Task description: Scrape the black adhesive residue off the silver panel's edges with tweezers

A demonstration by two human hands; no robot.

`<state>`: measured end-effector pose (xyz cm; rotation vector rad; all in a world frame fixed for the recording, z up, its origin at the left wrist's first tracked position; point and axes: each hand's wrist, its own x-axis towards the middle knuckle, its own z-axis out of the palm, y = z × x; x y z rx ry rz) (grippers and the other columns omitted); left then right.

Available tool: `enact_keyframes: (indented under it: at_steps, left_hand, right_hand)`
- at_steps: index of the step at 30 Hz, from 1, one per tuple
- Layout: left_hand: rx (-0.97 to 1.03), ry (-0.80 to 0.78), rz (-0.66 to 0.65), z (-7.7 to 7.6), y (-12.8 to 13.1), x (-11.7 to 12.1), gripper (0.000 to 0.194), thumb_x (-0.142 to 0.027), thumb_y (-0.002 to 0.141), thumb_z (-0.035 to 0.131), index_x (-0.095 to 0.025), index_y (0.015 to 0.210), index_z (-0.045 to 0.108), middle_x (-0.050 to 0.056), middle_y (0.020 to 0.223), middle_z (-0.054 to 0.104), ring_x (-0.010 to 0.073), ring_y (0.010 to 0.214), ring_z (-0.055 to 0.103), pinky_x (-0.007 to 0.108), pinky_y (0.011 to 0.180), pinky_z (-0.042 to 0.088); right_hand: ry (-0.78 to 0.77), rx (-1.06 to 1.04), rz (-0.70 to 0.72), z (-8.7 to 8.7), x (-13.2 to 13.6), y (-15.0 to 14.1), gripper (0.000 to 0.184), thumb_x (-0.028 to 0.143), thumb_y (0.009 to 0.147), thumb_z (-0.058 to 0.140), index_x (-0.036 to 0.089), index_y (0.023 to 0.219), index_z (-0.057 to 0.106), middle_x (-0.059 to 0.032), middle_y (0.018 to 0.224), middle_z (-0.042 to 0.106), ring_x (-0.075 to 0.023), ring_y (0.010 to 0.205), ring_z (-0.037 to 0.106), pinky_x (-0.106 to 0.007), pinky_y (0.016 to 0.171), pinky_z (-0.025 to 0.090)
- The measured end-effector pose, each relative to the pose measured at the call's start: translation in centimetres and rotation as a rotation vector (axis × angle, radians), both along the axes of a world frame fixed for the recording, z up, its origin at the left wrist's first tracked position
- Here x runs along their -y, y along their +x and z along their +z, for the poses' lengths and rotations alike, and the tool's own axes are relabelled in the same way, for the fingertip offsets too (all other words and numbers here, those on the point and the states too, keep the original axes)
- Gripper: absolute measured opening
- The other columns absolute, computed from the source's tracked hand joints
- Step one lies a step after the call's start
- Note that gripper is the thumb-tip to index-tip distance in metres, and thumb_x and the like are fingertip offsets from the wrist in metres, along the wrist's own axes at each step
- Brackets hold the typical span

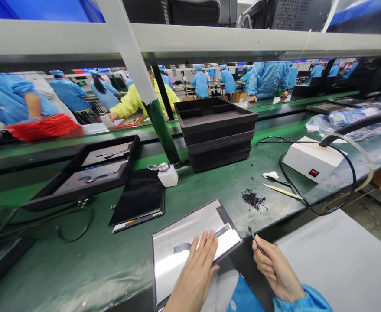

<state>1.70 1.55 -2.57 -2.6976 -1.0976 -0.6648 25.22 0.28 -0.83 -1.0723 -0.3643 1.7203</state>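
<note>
My left hand (197, 271) lies flat on the silvery back of a display panel (169, 238), fingers stretched out together. The panel has a dark rim and rests at the bench's front edge, its near part reaching over my lap. A grey ribbon strip (182, 247) shows beside my fingertips. Just right of the panel, my right hand (275, 266) is closed round a thin dark tool, seemingly tweezers (255, 239). A bit of black scrap (249, 229) clings to the tool's tip. Beyond it, a small heap of black shreds (253, 198) lies on the green bench.
Stacked black trays (216, 134) stand at the back. Left of them are a white dispenser bottle (168, 175), dark panels (138, 197) and a tray with two panels (92, 167). A yellow-handled blade (283, 191) and a white box (314, 158) with cables lie right. Co-workers sit beyond.
</note>
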Motion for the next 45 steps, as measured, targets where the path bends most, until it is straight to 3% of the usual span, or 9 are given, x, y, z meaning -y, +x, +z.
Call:
enact_keyframes:
  at_steps: [10, 28, 38, 45]
  left_hand:
    - [0.017, -0.021, 0.020, -0.9, -0.1, 0.1, 0.051, -0.018, 0.106, 0.027, -0.013, 0.157, 0.017, 0.015, 0.151, 0.043, 0.0278, 0.144, 0.033, 0.049, 0.114, 0.038]
    - [0.020, -0.010, 0.014, -1.0, -0.1, 0.1, 0.052, -0.017, 0.106, 0.027, -0.013, 0.157, 0.016, 0.016, 0.151, 0.043, 0.0283, 0.145, 0.031, 0.049, 0.113, 0.038]
    - [0.029, 0.008, 0.004, -0.2, 0.0, 0.0, 0.053, -0.019, 0.106, 0.028, -0.014, 0.157, 0.015, 0.014, 0.149, 0.047, 0.0267, 0.143, 0.036, 0.046, 0.114, 0.038]
    - [0.003, 0.027, 0.025, -0.4, 0.0, 0.0, 0.052, -0.019, 0.107, 0.026, -0.013, 0.157, 0.016, 0.014, 0.150, 0.045, 0.0265, 0.144, 0.034, 0.046, 0.113, 0.039]
  right_hand:
    - [-0.014, -0.007, -0.049, 0.8, -0.4, 0.7, 0.053, 0.058, 0.053, 0.091, 0.015, 0.065, 0.063, 0.0147, 0.042, 0.025, -0.0005, 0.040, 0.009, -0.009, 0.031, 0.010]
    - [-0.013, 0.028, -0.081, 1.1, -0.8, 1.9, 0.055, 0.061, 0.051, 0.090, 0.016, 0.065, 0.062, 0.0150, 0.043, 0.024, 0.0002, 0.038, 0.010, -0.008, 0.029, 0.014]
    - [-0.008, 0.004, -0.100, 1.1, -0.9, 2.6, 0.053, 0.058, 0.051, 0.092, 0.016, 0.065, 0.062, 0.0148, 0.043, 0.024, -0.0001, 0.038, 0.010, -0.007, 0.028, 0.016]
    - [-0.002, 0.007, -0.123, 1.1, -1.0, 2.9, 0.052, 0.057, 0.051, 0.092, 0.016, 0.065, 0.063, 0.0147, 0.043, 0.024, -0.0003, 0.039, 0.008, -0.007, 0.028, 0.015]
